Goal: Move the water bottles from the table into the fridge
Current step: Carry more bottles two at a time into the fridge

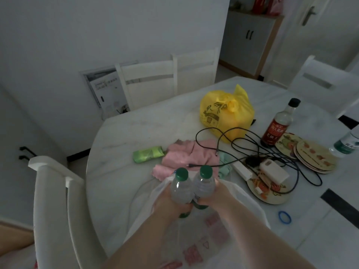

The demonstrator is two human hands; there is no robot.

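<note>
Early stage: no bottle is in the fridge yet, and the fridge is not in view.

Left hand (pixel 171 202) is curled round the lower body of the left bottle (pixel 181 188) and grips it. The bottle is off the counter (pixel 126 136), just above a white bag (pixel 242 200) at the near edge. Green cap on, pointing up and a bit away from the person; long axis near upright, slightly tilted forward.

Right bottle (pixel 204 184) sits just beside it, bodies touching or nearly so, with the same pose: cap up, axis near vertical. Right hand (pixel 215 197) wraps its lower half from the right side, fingers closed on it.

Far right, the third bottle (pixel 347 144) stands on the counter, partly cut by the frame edge, cap out of view, and looks upright. Well apart from both hands.

Judgement: two bottles picked up, carry and placing left to do; the third needs a second trip, since both hands are full.
</note>
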